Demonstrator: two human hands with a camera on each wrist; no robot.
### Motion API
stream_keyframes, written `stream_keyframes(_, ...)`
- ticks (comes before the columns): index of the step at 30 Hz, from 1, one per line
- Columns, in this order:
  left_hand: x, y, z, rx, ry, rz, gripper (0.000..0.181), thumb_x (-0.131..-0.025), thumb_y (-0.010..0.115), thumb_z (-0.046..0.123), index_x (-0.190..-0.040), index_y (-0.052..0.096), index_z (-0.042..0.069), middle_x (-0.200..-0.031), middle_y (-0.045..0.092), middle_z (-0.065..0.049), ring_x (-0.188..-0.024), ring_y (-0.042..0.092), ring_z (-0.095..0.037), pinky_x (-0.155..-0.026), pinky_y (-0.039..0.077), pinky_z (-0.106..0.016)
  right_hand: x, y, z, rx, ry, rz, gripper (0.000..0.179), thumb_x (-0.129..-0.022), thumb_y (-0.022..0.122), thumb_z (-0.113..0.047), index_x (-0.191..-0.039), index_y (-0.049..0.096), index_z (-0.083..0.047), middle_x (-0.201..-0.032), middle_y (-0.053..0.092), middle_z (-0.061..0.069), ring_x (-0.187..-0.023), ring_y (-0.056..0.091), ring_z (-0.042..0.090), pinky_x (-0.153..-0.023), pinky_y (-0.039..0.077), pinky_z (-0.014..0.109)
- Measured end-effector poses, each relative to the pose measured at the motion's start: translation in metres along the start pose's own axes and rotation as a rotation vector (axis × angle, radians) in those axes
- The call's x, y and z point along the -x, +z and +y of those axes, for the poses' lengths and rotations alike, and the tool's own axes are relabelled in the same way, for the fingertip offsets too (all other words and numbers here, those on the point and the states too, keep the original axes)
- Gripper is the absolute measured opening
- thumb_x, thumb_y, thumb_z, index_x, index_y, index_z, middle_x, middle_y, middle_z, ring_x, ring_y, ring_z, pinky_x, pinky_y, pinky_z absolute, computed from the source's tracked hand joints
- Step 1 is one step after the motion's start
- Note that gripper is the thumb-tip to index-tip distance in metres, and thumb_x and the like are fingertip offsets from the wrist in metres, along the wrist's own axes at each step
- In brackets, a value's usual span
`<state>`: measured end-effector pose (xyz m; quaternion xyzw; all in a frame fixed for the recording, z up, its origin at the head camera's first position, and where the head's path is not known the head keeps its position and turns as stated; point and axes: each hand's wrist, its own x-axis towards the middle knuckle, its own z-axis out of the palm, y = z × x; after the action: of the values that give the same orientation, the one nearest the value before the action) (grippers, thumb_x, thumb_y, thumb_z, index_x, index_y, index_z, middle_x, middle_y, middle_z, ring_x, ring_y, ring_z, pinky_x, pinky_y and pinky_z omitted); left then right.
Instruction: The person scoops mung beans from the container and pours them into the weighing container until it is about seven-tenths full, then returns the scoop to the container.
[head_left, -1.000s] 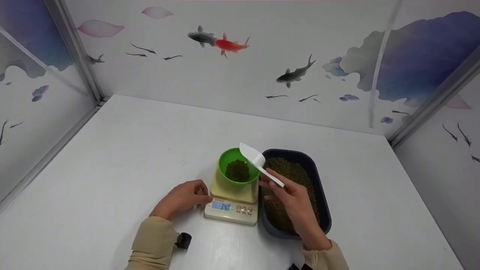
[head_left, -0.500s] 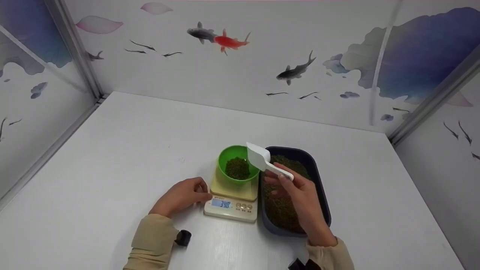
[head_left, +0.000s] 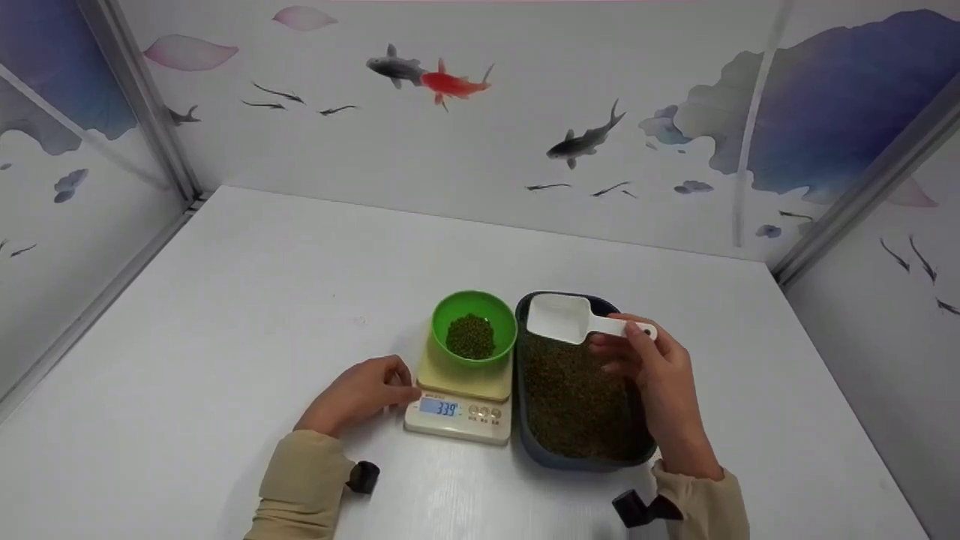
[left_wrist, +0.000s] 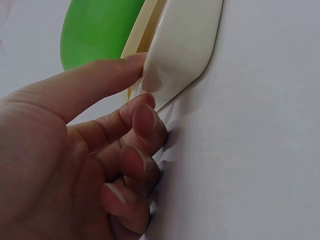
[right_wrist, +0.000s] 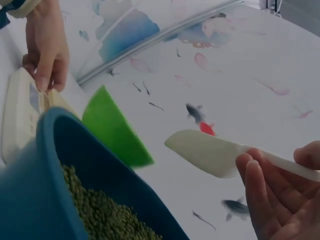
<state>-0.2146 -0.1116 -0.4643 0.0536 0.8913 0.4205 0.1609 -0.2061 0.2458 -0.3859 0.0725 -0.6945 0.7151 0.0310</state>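
Observation:
My right hand (head_left: pixel 664 375) pinches the handle of a white scoop (head_left: pixel 559 318) above a dark blue tub (head_left: pixel 541 450) of green beans (head_left: pixel 577 397), which look like mung beans. The scoop's bowl appears to hold nothing. Left of the tub, a green bowl (head_left: pixel 442 319) with a small heap of beans (head_left: pixel 471 336) sits on the cream platform of a kitchen scale (head_left: pixel 454 429). The scale's display reads about 33.9. At its left edge, my left hand (head_left: pixel 364 394) rests with the thumb touching the casing and the other fingers loosely curled (left_wrist: pixel 140 165).
The white table (head_left: pixel 262 300) carries the scale and tub side by side, nearly touching. White panels printed with fish (head_left: pixel 450 82) and leaf shapes stand behind and at both sides. Black wrist mounts (head_left: pixel 364 477) sit at both sleeves.
The right hand has carried the scoop rightward from beside the green bowl to over the tub, turning it level. The display went from 34.0 to 33.9. My left hand has stayed put.

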Motion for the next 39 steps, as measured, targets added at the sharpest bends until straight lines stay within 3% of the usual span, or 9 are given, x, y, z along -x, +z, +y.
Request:
stream_keyframes(6,0.0,0.001,-0.003,0.003,-0.004,-0.002,0.022,-0.076,0.067,0.036,-0.084,0.057,0.017,-0.07,0.056,0.001,-0.062,0.051,-0.015,-0.057,0.041,-0.029,-0.005,-0.023,0.006,0.204,0.068,0.126,0.045,-0.088,0.051,-0.038,-0.112,0.056,-0.001,-0.091,0.058,0.021,-0.081,0.059,0.026,-0.069,0.05,0.034)
stream_keyframes(19,-0.002,0.001,-0.005,-0.026,-0.006,0.008,0.023,-0.076,0.067,0.039,-0.084,0.057,0.019,-0.07,0.055,0.0,-0.063,0.05,-0.015,-0.058,0.039,-0.029,-0.011,-0.039,0.015,0.573,0.075,0.136,0.051,-0.088,0.042,-0.05,-0.12,0.055,-0.012,-0.102,0.059,0.013,-0.09,0.057,0.021,-0.069,0.05,0.027)
stream_keyframes(27,-0.003,0.002,-0.005,-0.016,-0.021,0.008,0.024,-0.076,0.066,0.04,-0.084,0.057,0.019,-0.071,0.055,0.001,-0.064,0.05,-0.015,-0.058,0.04,-0.029,-0.012,-0.044,0.028,0.667,0.063,0.109,0.046,-0.086,0.046,-0.05,-0.117,0.059,-0.018,-0.097,0.061,0.008,-0.087,0.057,0.017,-0.068,0.049,0.03)
stream_keyframes(39,-0.001,0.001,-0.001,0.003,-0.007,0.002,0.022,-0.076,0.067,0.037,-0.083,0.057,0.018,-0.07,0.056,0.0,-0.061,0.051,-0.015,-0.057,0.04,-0.029,-0.013,-0.049,0.034,0.676,0.068,0.096,0.046,-0.086,0.046,-0.049,-0.116,0.058,-0.016,-0.096,0.06,0.009,-0.084,0.059,0.017,-0.067,0.049,0.028)
